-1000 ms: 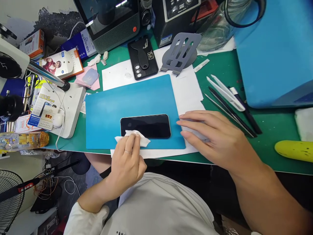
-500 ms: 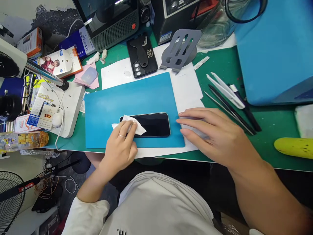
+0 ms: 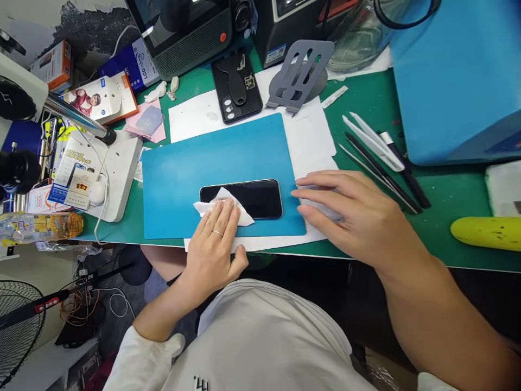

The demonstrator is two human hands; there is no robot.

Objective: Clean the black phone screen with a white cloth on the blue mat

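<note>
A phone [image 3: 260, 199] lies with its dark screen up on a blue mat [image 3: 175, 168]. A folded white wipe [image 3: 243, 216] covers part of the screen's left half and hangs over the near edge. My left hand [image 3: 215, 244] presses the wipe down with its fingers together, the thumb off to the side. To the right of the phone, my right hand [image 3: 345, 209] rests at the mat's edge above white paper [image 3: 309, 141]. Its fingers are apart and hold nothing.
Tweezers and pen-like tools [image 3: 382, 152] lie right of my right hand. Behind the mat are a black phone-shaped item [image 3: 248, 106] and a grey stand [image 3: 301, 73]. A lamp base [image 3: 122, 179] and a bottle [image 3: 40, 227] are left; a yellow object [image 3: 484, 233] is right.
My left hand has slid the wipe slightly right over the screen, and its fingers now lie straighter and flatter. My right hand has stayed almost in place. The view has shifted slightly.
</note>
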